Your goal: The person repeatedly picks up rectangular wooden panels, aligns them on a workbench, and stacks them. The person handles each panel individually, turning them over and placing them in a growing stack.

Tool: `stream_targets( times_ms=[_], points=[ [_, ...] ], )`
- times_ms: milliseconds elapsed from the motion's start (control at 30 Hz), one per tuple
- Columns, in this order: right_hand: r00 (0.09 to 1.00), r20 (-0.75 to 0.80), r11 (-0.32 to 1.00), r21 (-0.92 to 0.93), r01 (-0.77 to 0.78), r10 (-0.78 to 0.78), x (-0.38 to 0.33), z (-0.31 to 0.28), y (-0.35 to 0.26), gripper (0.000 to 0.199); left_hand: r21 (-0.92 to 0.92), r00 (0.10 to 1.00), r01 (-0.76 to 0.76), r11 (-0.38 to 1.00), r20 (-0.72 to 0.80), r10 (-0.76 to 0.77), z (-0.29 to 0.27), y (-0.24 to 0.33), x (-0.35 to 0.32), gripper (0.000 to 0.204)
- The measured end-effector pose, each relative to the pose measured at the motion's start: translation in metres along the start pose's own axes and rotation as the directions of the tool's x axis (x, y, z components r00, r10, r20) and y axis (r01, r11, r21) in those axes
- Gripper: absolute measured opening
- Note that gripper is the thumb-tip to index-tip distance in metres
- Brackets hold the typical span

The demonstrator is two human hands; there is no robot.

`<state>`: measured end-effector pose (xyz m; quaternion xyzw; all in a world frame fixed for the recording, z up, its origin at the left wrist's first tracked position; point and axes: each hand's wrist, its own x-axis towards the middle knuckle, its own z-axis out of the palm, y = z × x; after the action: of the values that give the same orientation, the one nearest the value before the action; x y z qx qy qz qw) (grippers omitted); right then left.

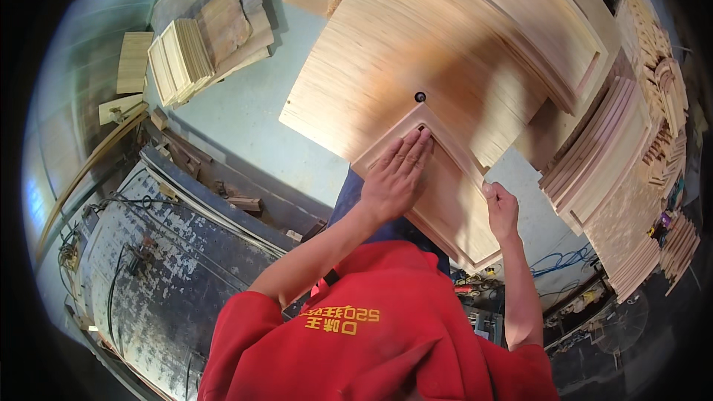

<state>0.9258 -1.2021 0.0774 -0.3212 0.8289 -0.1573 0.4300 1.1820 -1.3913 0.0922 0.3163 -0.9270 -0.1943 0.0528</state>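
Observation:
A pale wooden panel door (457,197) with a raised, moulded frame lies at an angle in front of me, its near part reaching toward my body. My left hand (399,174) rests flat on the door near its far corner, fingers stretched out along the frame. A small dark spot shows beside the fingertips; I cannot tell what it is. At the door's right edge, my right hand (503,210) is closed with the thumb up. Whatever it may hold is hidden. Just beyond the door's far corner sits a small black round piece (420,96).
A large plywood sheet (371,52) lies under the door's far end. Stacked framed panels (512,7) stand at the far right, with more panels (601,156) nearer. Thin boards (182,59) are piled at left. A worn dark metal surface (163,267) and blue cables (561,260) flank me.

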Motion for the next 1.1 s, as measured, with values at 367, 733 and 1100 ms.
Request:
stream_targets(
  times_ms=[367, 733, 1100],
  points=[
    [1.000, -0.018, 0.993, 0.116, -0.012, 0.015, -0.001, 0.004, 0.003, 0.061, -0.053, 0.997, -0.073, 0.996, 0.028, 0.075, -0.011, -0.011, 0.021, 0.090],
    [0.978, -0.110, 0.860, 0.500, -0.098, 0.175, -0.011, 0.017, 0.005, 0.052, -0.185, 0.938, -0.321, 0.929, 0.071, 0.338, -0.014, -0.025, 0.083, 0.089],
    [0.910, -0.166, 0.664, 0.734, -0.143, 0.380, -0.028, 0.026, 0.016, 0.046, -0.214, 0.818, -0.554, 0.805, 0.039, 0.574, 0.015, -0.012, 0.124, 0.085]
  ],
)
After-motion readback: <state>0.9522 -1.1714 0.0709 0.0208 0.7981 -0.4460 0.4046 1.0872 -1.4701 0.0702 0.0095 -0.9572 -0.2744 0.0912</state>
